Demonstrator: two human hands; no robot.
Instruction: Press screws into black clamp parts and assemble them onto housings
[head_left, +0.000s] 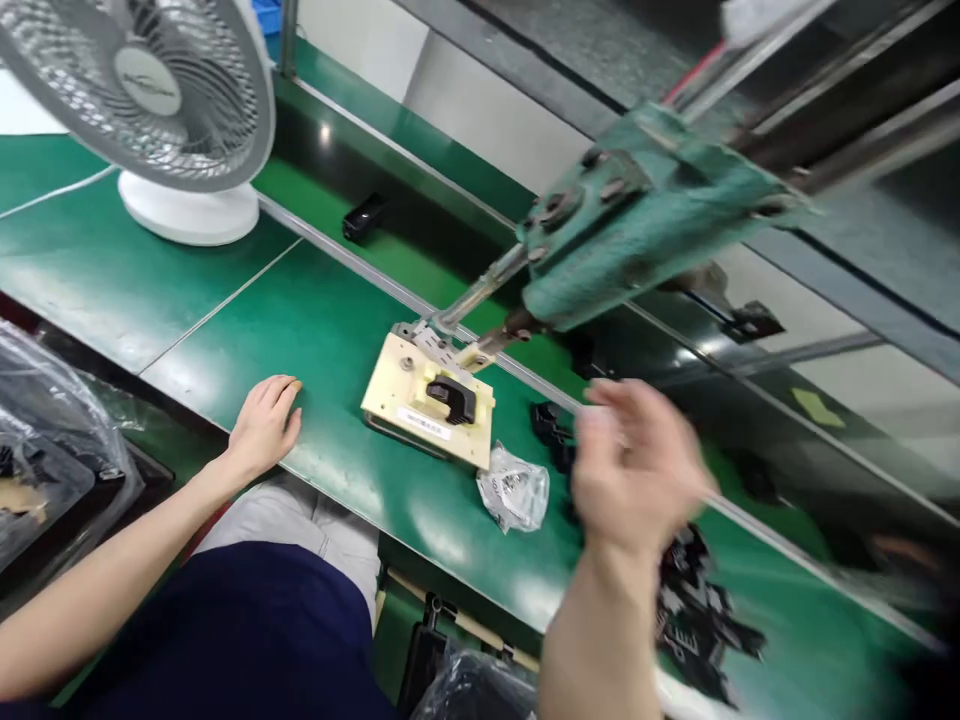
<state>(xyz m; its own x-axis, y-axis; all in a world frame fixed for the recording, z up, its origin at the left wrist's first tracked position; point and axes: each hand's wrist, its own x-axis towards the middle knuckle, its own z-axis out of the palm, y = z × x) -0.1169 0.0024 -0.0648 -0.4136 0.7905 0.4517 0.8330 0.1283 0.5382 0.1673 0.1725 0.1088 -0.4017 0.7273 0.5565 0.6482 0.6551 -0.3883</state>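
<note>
Head view: cream fixture (390, 385) between the two hands, green machine head (615, 220) above it
Beyond the left hand (262, 420) stands a fan (150, 85); near the right hand (637, 470) lie a plastic bag (514, 490) and black pieces (697, 610), partly hidden by its forearm; a black part (454, 398) sits on the fixture; the left hand rests on the green table (315, 310), relaxed, nothing visible in it; the right is blurred, fingers curled, whether gripping anything I cannot tell

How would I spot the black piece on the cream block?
Find the green machine angled over the table. By its lower end stands a cream block; the black piece sits on top. Unlike the loose black parts heaped farther right, it sits alone.
</note>
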